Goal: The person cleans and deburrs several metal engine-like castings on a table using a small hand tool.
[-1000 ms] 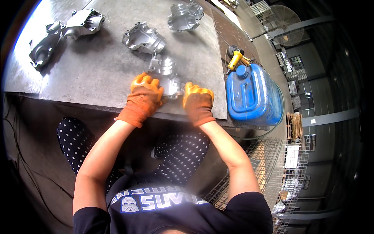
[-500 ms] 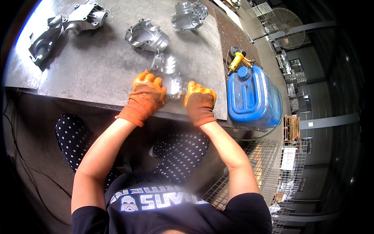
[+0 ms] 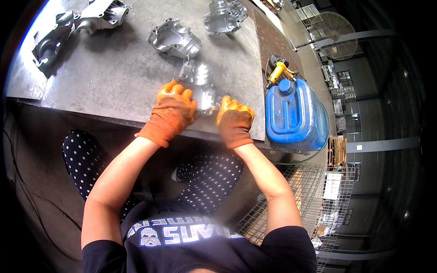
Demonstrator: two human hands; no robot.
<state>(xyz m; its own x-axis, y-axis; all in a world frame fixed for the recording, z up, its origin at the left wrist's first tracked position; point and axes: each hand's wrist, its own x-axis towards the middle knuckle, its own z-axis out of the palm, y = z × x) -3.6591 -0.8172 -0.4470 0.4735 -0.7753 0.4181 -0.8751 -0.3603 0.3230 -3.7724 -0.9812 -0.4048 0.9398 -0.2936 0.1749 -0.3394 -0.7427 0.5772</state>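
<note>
A silver metal casting [image 3: 202,91] with rounded housings lies near the table's front edge, between my gloved hands. Orange work gloves with brown-stained backs cover both hands. My left hand [image 3: 174,107] is closed at the casting's left side, fingers curled against it. At its lower right, my right hand [image 3: 235,117] is closed in a fist with the knuckles up. Whatever the right hand may grip is hidden beneath the glove. A haze blurs the casting's right side.
Another casting [image 3: 175,38] sits just beyond, one more [image 3: 225,18] at the far right, and others [image 3: 100,17] at the far left of the metal table [image 3: 109,86]. A blue jerrycan [image 3: 296,116] and a yellow air tool [image 3: 278,73] stand right; a wire cage [image 3: 305,191] is lower right.
The view has shifted slightly. Both hands stay closed in nearly the same places beside the casting, with no clear movement of the casting itself.
</note>
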